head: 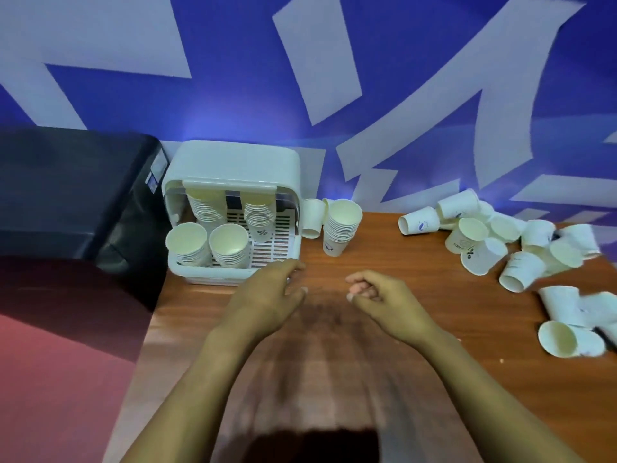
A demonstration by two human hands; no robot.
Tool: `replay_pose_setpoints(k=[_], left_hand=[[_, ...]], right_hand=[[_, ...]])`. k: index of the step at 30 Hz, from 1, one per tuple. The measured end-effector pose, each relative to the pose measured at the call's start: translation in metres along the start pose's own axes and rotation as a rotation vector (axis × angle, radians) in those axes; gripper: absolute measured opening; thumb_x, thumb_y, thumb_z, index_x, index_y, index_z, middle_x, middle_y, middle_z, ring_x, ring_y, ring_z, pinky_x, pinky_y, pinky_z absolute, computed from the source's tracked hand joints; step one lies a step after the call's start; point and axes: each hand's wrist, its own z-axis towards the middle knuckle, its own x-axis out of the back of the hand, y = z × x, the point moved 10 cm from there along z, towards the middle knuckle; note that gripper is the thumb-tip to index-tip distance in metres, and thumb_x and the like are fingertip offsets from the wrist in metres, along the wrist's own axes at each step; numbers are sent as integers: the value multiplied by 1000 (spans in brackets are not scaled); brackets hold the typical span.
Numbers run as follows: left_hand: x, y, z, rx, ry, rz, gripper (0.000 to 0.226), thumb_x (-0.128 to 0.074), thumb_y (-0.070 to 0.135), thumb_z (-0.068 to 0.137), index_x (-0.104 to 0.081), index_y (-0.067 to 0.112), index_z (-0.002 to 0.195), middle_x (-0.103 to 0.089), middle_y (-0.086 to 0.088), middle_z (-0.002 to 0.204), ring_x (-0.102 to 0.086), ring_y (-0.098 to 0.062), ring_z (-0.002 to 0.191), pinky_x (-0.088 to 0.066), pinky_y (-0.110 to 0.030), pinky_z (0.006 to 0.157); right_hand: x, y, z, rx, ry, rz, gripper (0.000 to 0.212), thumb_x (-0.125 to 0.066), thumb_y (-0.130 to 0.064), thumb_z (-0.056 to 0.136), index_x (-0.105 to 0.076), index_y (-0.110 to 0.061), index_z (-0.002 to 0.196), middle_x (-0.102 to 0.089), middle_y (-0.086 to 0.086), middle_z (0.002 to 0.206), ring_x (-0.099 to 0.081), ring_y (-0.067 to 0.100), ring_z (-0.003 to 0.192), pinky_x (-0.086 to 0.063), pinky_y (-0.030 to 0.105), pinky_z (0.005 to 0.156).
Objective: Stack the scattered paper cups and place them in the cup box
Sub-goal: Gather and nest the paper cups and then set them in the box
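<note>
The white cup box [233, 168] stands at the table's back left with its lid raised. Several stacks of paper cups [230, 243] sit inside it. Just right of the box stands another stack of cups [340, 228], with a single cup [312, 217] behind it. Many loose white cups [521, 269] lie scattered at the right, most on their sides. My left hand [267, 292] hovers by the box's front right corner, fingers relaxed and empty. Over the table's middle, my right hand [377, 295] has loosely curled fingers and holds nothing.
The wooden table [367, 362] ends at its left edge next to a black cushioned seat [66, 188] and a red surface [60, 362]. A blue and white patterned wall [334, 95] rises right behind the table.
</note>
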Motion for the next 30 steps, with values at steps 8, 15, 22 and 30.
replay_pose_setpoints(k=[8, 15, 22, 30], left_hand=[[-113, 115, -1, -31, -100, 34, 38, -62, 35, 86, -54, 30, 123, -60, 8, 118, -57, -11, 106, -47, -28, 89], [-137, 132, 3, 4, -134, 66, 38, -62, 33, 87, -53, 28, 124, -61, 6, 117, -56, -13, 107, -46, -29, 89], [-145, 158, 53, -92, -122, -19, 39, -61, 30, 88, -54, 26, 125, -58, 6, 118, -53, -9, 103, -42, -23, 88], [-202, 185, 103, -70, -234, 19, 48, -61, 32, 87, -47, 24, 132, -50, 0, 130, -49, -17, 118, -38, -29, 100]], right_hand=[[99, 76, -42, 27, -5, 30, 23, -66, -14, 85, -67, -19, 107, -65, 1, 92, -58, 6, 75, -45, 11, 72], [132, 108, -53, 1, -2, 35, 20, -65, -17, 86, -67, -23, 105, -64, -7, 89, -56, 0, 73, -45, 9, 70], [168, 124, -55, -55, 57, -58, 24, -63, -18, 86, -62, -30, 107, -65, -10, 94, -61, 3, 82, -50, 20, 76], [227, 181, -41, -126, 150, -123, 38, -66, -26, 86, -55, -30, 122, -60, -9, 108, -58, 5, 93, -49, 27, 84]])
